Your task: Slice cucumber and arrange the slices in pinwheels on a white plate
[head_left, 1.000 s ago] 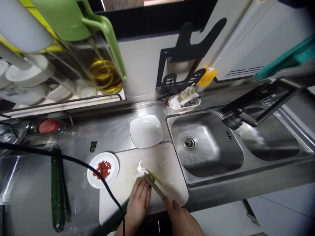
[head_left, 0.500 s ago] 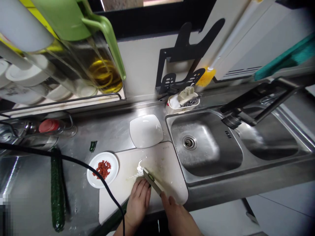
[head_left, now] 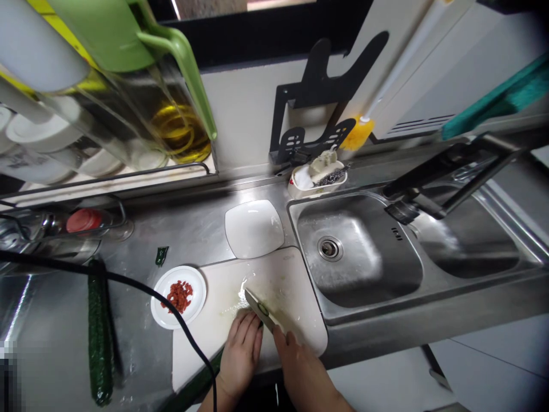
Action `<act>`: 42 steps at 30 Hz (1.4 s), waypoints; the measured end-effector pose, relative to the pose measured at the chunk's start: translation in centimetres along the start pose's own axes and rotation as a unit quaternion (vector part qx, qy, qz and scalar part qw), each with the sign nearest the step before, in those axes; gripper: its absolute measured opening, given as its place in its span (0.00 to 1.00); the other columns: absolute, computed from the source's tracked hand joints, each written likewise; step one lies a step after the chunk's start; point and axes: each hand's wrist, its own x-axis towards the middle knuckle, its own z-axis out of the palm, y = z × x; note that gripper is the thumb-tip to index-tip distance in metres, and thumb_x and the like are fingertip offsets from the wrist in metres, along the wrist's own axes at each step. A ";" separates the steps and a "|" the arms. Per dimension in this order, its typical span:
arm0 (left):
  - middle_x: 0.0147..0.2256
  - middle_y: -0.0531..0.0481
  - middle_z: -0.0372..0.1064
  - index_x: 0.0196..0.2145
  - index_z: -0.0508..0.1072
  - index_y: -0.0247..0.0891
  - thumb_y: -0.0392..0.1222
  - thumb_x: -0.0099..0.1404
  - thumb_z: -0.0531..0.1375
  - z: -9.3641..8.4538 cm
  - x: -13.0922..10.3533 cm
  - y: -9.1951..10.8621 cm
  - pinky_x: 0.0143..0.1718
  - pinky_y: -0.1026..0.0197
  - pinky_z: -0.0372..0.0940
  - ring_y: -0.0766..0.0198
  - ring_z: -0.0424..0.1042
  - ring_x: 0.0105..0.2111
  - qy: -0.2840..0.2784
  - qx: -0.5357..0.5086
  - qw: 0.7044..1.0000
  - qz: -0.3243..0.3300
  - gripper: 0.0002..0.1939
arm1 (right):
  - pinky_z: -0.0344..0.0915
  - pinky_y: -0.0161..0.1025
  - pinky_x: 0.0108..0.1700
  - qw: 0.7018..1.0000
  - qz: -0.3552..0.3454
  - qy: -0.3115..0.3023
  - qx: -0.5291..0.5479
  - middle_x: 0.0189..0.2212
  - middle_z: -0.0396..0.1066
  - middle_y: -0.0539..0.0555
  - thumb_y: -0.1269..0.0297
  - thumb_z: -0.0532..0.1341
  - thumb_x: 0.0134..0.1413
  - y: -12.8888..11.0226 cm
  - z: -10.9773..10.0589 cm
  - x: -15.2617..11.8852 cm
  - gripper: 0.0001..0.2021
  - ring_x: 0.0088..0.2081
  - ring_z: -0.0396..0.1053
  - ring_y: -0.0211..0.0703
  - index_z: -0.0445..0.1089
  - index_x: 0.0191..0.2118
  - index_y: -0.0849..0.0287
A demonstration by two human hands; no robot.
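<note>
My left hand (head_left: 243,349) is closed over a dark green cucumber (head_left: 199,380), whose long end sticks out to the lower left past the wrist. In my right hand (head_left: 295,360) is a kitchen knife (head_left: 259,309), its handle hidden by the fingers. The blade lies right beside the left fingertips at the cucumber's end. A thin green-edged slice (head_left: 263,309) clings to the blade's right side. Under both hands is the white cutting board (head_left: 223,274), wet near the knife tip.
A plate of red dried berries (head_left: 198,309) overlaps the board's left edge. A square white plate (head_left: 254,229) sits behind the board. Farther left lie another cucumber (head_left: 100,337) and a cucumber stub (head_left: 161,256). The steel sink (head_left: 360,257) is on the right. A black cable (head_left: 141,283) crosses the view.
My right hand and the knife have shifted forward and slightly left, so the blade tip reaches farther up the board. My left hand stays on the cucumber.
</note>
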 end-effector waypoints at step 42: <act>0.46 0.44 0.72 0.51 0.68 0.37 0.36 0.68 0.51 -0.1 0.0 -0.1 0.53 0.49 0.67 0.57 0.69 0.50 0.025 -0.013 1.000 0.012 0.15 | 0.60 0.30 0.26 0.990 0.026 -0.072 0.117 0.42 0.73 0.59 0.87 0.46 0.44 2.1 0.6 -4.1 0.35 0.32 0.74 0.40 0.59 0.59 0.58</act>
